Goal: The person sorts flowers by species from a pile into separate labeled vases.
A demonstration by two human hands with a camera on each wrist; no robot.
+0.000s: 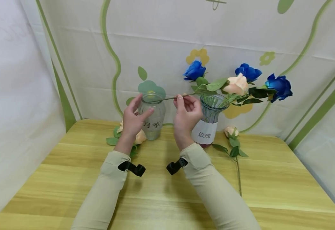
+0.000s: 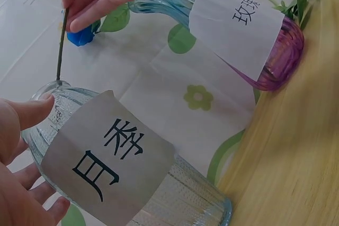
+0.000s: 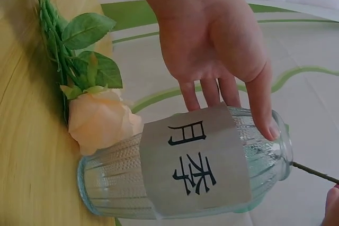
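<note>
The right hand (image 1: 188,110) pinched a stem (image 1: 168,98), its end at the mouth of the clear vase (image 1: 156,133), left of those fingertips; the left hand (image 1: 133,119) gripped that vase near its neck. A slack pinch could have let the stem slip; a sideways push, tipped the vase. The head view showed blue roses (image 1: 279,87) beyond the right fingers; the right wrist view showed none.

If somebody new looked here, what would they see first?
Probably the three bright blue roses, right of centre in the head view's upper half. Next, in the middle, the right hand pinching a thin stem at the mouth of a clear vase, which the left hand holds.
</note>
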